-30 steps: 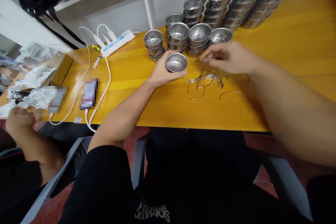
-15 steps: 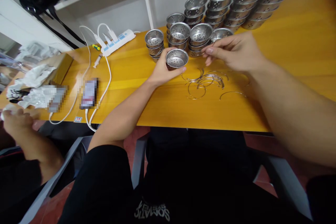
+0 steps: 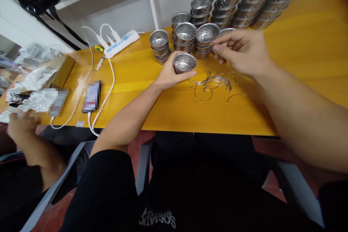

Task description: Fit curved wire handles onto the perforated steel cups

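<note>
My left hand [image 3: 174, 72] is wrapped round a small perforated metal cup [image 3: 185, 63], tilted with its mouth toward me, above the table. To its right, my right hand [image 3: 239, 50] is closed in a pinch on what looks like a thin wire, mostly hidden by the fingers. Below the hands lies a loose pile of thin curved metal wires [image 3: 217, 82], with a single curved wire [image 3: 240, 95] apart at its right. Just behind the hands stand stacked perforated cups [image 3: 207, 36], one stack partly covered by my right hand.
Taller cup stacks [image 3: 254, 3] line the back right of the yellow table [image 3: 168, 110]. At left are a power strip [image 3: 122, 44] with white cables, a syringe [image 3: 100, 63], a phone [image 3: 92, 96] and plastic bags [image 3: 40, 98]. A co-worker's hand [image 3: 23, 125] is at far left.
My left hand and the cup have shifted slightly right and down. My right hand has moved a little, its fingers still pinched. The co-worker's hand has moved slightly right.
</note>
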Motion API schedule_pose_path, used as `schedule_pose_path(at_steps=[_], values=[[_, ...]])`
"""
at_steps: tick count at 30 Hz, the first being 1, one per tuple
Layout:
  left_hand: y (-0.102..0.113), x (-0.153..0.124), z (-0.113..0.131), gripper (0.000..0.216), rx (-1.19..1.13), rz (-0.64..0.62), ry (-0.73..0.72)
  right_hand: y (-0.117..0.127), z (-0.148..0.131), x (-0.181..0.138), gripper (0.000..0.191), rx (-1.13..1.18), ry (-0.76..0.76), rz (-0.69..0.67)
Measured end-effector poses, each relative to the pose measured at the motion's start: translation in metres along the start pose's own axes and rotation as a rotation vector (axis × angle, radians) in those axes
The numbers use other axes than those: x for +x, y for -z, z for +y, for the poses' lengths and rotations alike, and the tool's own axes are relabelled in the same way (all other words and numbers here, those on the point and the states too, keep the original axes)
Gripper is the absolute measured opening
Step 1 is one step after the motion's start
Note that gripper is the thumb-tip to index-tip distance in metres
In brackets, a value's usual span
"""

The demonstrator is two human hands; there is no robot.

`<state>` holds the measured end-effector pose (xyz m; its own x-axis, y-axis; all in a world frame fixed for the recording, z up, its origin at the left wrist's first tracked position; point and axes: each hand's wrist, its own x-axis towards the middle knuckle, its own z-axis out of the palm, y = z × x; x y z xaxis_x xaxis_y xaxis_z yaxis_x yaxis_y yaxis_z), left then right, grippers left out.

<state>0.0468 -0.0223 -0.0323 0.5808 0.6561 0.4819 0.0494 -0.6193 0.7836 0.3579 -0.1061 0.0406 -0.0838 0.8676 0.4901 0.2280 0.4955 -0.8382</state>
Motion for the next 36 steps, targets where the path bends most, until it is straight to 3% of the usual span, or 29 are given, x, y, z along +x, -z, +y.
schedule_pose_path(at_steps=[4,12,23,36], values=[[-0.004,0.001,-0.005,0.113,0.029,0.042,0.029,-0.010,-0.015,-0.005,0.028,-0.033,0.006,-0.007],[-0.012,0.001,0.003,0.128,0.053,0.021,0.095,-0.039,-0.023,-0.011,0.012,-0.153,-0.003,-0.006],[-0.021,-0.002,0.026,0.132,0.027,0.023,0.137,-0.055,-0.026,-0.016,0.035,-0.340,-0.094,0.018],[-0.025,-0.002,0.036,0.119,0.080,0.069,0.123,-0.068,-0.028,-0.016,0.035,-0.183,-0.119,0.065]])
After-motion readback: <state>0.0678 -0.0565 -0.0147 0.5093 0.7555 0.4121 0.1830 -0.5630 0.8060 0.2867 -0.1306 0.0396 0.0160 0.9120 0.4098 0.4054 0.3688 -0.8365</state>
